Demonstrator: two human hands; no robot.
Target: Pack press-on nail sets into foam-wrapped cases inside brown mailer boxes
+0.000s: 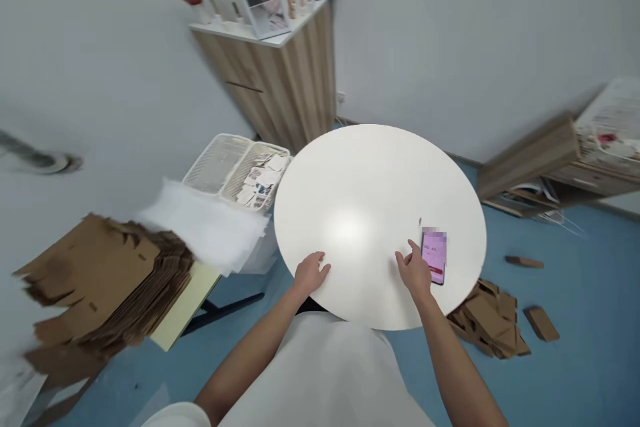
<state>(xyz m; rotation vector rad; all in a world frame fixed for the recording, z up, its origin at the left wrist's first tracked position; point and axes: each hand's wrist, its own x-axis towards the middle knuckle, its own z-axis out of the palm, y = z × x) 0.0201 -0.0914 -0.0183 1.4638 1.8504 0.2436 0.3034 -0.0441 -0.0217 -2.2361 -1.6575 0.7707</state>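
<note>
A round white table [380,173] stands in front of me. My left hand [311,273] rests at its near left edge, fingers apart and holding nothing. Farther right, my right hand [414,268] is over the tabletop with its fingers spread and nothing in them. Just beside that hand lies a smartphone [435,257] with a lit pink screen, partly pixelated at its top. A tiny dark item [420,221], too small to name, lies above the phone.
White baskets [217,163], one holding small printed cards [260,180], stand left of the table near white sheets [205,223]. Flattened cardboard boxes [110,267] are stacked at far left. Folded brown boxes [490,317] lie on the floor at right. A wooden cabinet [300,80] stands behind.
</note>
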